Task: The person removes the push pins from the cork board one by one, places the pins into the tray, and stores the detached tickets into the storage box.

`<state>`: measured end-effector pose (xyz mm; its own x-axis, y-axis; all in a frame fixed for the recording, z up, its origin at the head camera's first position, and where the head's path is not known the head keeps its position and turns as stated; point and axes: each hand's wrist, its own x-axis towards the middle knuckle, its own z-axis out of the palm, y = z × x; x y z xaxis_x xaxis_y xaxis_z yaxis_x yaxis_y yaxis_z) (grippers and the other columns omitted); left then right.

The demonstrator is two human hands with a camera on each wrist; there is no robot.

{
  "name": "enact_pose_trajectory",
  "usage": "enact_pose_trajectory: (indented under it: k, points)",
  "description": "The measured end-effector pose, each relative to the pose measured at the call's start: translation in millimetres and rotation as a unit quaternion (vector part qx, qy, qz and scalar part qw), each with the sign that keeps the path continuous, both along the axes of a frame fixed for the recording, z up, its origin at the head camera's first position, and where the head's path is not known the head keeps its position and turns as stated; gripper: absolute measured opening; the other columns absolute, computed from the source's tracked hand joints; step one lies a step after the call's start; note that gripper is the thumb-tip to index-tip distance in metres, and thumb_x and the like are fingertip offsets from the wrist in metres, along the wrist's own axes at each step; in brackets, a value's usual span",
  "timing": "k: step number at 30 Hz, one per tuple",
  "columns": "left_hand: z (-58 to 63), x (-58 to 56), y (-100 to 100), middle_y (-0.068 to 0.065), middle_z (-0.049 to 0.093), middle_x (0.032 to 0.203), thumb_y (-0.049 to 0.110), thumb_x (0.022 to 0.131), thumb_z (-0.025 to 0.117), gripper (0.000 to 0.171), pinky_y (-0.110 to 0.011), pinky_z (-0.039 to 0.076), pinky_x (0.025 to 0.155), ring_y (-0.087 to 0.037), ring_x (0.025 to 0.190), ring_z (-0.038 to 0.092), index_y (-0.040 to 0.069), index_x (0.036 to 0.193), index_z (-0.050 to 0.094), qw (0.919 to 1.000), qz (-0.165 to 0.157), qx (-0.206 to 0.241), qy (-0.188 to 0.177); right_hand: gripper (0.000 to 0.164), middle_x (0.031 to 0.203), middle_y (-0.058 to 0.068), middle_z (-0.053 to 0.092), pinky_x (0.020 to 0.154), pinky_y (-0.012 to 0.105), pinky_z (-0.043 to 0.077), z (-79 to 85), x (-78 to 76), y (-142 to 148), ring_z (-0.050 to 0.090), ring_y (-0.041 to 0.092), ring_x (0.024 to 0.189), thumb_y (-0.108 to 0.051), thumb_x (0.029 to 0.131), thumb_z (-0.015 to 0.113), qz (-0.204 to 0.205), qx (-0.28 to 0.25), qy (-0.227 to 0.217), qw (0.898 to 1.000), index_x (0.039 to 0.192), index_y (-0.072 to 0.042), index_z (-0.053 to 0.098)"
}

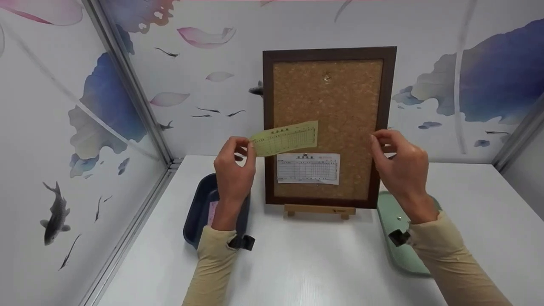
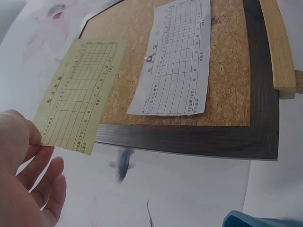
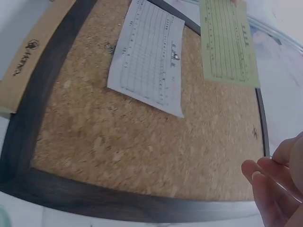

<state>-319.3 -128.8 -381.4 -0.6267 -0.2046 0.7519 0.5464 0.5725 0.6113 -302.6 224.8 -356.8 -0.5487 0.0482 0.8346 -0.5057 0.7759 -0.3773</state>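
Note:
My left hand pinches the left end of a yellow-green printed receipt slip, holding it in front of the framed corkboard. A white receipt slip is fixed low on the cork by a push pin at its top edge. The green slip hangs just above the white one in the head view. By the board's right frame is my right hand, thumb and forefinger brought close together at the tips. I cannot tell whether something small is between them.
A small wooden easel supports the board. Another pin sits near the cork's top. At left stands a dark blue tray with a pink slip; at right, a green tray holds small pins.

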Motion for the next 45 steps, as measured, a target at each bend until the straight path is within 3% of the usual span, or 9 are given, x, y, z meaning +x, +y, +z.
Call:
enact_pose_trajectory:
  k: [3,8,11,16,25,32,36,40,45]
  points:
    - [-5.9,3.6,-6.8,-0.007,0.075,0.102,0.017,0.106,0.067,0.012,-0.041,0.06,0.079,-0.017,0.088,0.068,0.008,0.111,0.073,1.0,0.0,0.004,-0.004,0.02,0.101,0.011,0.084,0.071,-0.004,0.039,-11.9,4.2,9.1,0.081,0.028,0.077,-0.021,0.104,0.073,-0.004,-0.015,-0.006,1.0,0.114,-0.004,0.078]
    - [-17.5,5.9,-19.4,-0.007,0.075,0.103,0.016,0.104,0.07,0.011,-0.042,0.061,0.075,-0.018,0.086,0.069,0.008,0.11,0.075,0.9997,0.01,0.013,-0.017,0.019,0.099,0.009,0.084,0.069,-0.001,0.043,-35.7,7.7,26.0,0.065,-0.019,0.075,-0.021,0.104,0.073,-0.012,-0.039,-0.027,0.999,0.112,-0.005,0.078]
    - [-20.8,6.6,-24.6,-0.007,0.075,0.104,0.017,0.104,0.071,0.012,-0.039,0.061,0.074,-0.017,0.086,0.07,0.008,0.11,0.075,0.9992,0.015,0.018,-0.034,0.019,0.099,0.011,0.084,0.071,-0.002,0.042,-49.6,11.2,36.2,0.052,-0.033,0.076,-0.02,0.104,0.073,-0.018,-0.049,-0.051,0.997,0.112,-0.004,0.078]
    - [-21.1,8.1,-31.1,-0.006,0.075,0.106,0.021,0.105,0.07,0.015,-0.034,0.061,0.075,-0.016,0.09,0.07,0.009,0.113,0.075,0.9978,0.013,0.014,-0.063,0.016,0.096,0.011,0.083,0.072,-0.002,0.043,-70.5,19.6,54.9,0.054,-0.031,0.075,-0.018,0.103,0.074,-0.026,-0.061,-0.08,0.995,0.112,-0.005,0.079]
    - [-23.2,12.0,-50.7,-0.009,0.077,0.105,0.016,0.108,0.065,0.013,-0.035,0.061,0.079,-0.018,0.089,0.073,0.005,0.115,0.067,0.9949,-0.001,0.008,-0.101,0.019,0.102,0.018,0.084,0.059,0.006,0.044,-105.7,23.3,86.6,0.061,-0.024,0.069,-0.02,0.103,0.074,-0.036,-0.097,-0.145,0.984,0.115,-0.006,0.078]
    - [-23.6,11.9,-62.6,-0.018,0.079,0.124,0.02,0.114,0.054,0.018,-0.041,0.064,0.082,-0.024,0.101,0.079,0.004,0.122,0.056,0.9891,-0.016,0.014,-0.146,0.022,0.107,0.019,0.083,0.059,0.01,0.051,-118.4,21.3,101.5,0.07,-0.014,0.068,-0.023,0.105,0.071,-0.042,-0.132,-0.192,0.972,0.117,-0.006,0.077]
    - [-23.7,13.6,-74.7,-0.014,0.082,0.117,0.018,0.112,0.054,0.017,-0.037,0.059,0.076,-0.021,0.093,0.076,0.006,0.123,0.057,0.9834,-0.02,-0.013,-0.18,0.024,0.108,0.017,0.083,0.061,0.011,0.054,-121.3,20.0,106.6,0.073,-0.009,0.07,-0.027,0.106,0.071,-0.032,-0.143,-0.211,0.967,0.118,-0.008,0.077]
    - [-24.0,16.9,-89.1,-0.008,0.081,0.102,0.019,0.109,0.057,0.016,-0.033,0.052,0.074,-0.02,0.085,0.069,0.008,0.12,0.06,0.9713,-0.021,-0.051,-0.232,0.026,0.104,0.006,0.085,0.061,0.013,0.055,-124.9,18.1,112.3,0.075,-0.006,0.07,-0.031,0.105,0.071,-0.024,-0.146,-0.233,0.961,0.118,-0.009,0.077]
    - [-24.9,19.6,-103.0,-0.009,0.081,0.095,0.02,0.104,0.059,0.014,-0.032,0.05,0.074,-0.022,0.083,0.068,0.01,0.112,0.064,0.9607,-0.014,-0.063,-0.27,0.029,0.09,-0.028,0.077,0.056,0.017,0.05,-132.7,15.4,122.6,0.075,-0.004,0.067,-0.033,0.106,0.071,-0.019,-0.14,-0.264,0.954,0.119,-0.007,0.076]
